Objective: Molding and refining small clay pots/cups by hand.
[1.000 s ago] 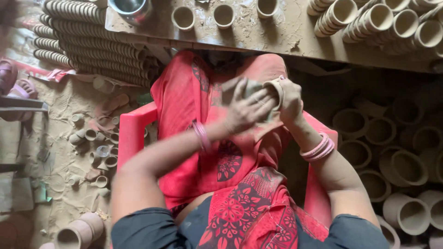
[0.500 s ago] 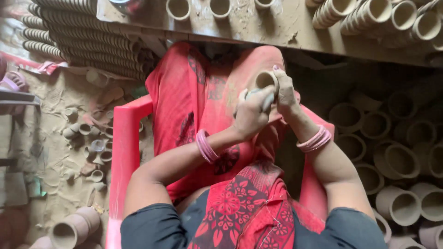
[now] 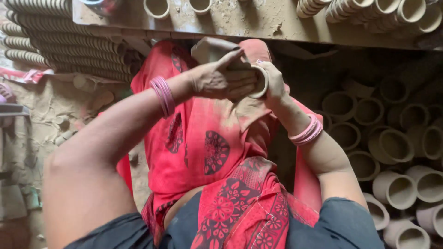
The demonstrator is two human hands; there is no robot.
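Hands raised; left hand (image 3: 224, 79), right hand (image 3: 275, 83) grip empty clay cup (image 3: 260, 82).

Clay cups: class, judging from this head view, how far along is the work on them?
Done, apparently: many clay cups lie piled at the right, more stacked in rows at upper left. In hand: one small cup held by the right hand while the left hand rubs its side. What remains cannot be told from this view.

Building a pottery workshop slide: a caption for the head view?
Both hands, left hand and right hand, cup a small unfired clay cup over a red patterned lap.
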